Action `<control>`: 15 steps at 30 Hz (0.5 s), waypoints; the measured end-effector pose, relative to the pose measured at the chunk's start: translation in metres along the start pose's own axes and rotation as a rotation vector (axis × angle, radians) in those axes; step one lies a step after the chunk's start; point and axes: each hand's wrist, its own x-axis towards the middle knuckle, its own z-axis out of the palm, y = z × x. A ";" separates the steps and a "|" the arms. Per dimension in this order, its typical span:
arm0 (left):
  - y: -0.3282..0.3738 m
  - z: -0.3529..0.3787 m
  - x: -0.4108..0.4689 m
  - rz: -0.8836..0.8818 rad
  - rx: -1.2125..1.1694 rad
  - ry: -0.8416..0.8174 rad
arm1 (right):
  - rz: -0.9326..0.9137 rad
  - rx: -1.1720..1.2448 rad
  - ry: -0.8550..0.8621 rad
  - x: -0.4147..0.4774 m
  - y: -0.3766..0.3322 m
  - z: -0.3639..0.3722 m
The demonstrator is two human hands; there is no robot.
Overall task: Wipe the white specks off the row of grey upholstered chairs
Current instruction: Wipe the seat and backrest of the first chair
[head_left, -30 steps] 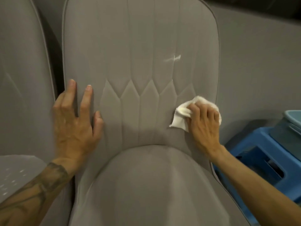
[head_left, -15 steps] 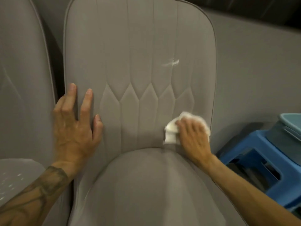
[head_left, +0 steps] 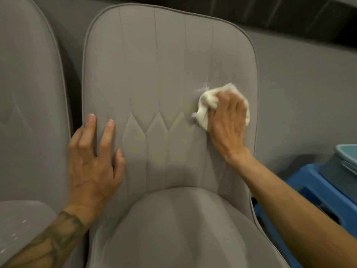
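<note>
Grey wall [head_left: 301, 89] fills the background, with a dark band along its top. Against it stands a row of grey upholstered chairs. The middle chair [head_left: 154, 60] takes up most of the view, its stitched backrest upright and its rounded seat cushion [head_left: 173, 233] below. A neighbouring chair [head_left: 29, 89] stands just beside it on the left. At the lower right a blue plastic stool [head_left: 316, 192] carries a teal tub [head_left: 347, 155], both partly cut off by the picture's edge.

The person's left hand [head_left: 92, 163] lies flat against the left side of the middle backrest, fingers [head_left: 108, 136] straight and spread, holding nothing, apparently bracing the chair. The right hand [head_left: 229, 120] is on the right side of the same backrest, its fingers curled over a bunched white cloth [head_left: 204, 107] and pressing it into the fabric.

Half a second ago that hand and cloth were low down, near the seam where backrest meets seat, and a white streak showed bare higher up. Now the cloth has climbed onto that spot. Only a faint white wisp [head_left: 206, 87] shows at its upper left edge, blurred.

This suggests the streak is being rubbed away right now and the middle chair is nearly clean. Small white specks [head_left: 19, 227] are scattered on the left chair's seat, so more of the row probably remains to wipe.
</note>
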 end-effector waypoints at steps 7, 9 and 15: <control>0.000 -0.001 0.000 0.002 0.007 -0.003 | 0.020 0.051 0.145 0.056 -0.005 0.011; 0.000 0.000 0.000 0.005 0.009 0.008 | 0.166 0.084 0.257 0.086 -0.015 0.016; 0.001 -0.001 0.000 0.002 0.017 0.013 | -0.200 0.164 -0.001 0.016 -0.025 0.011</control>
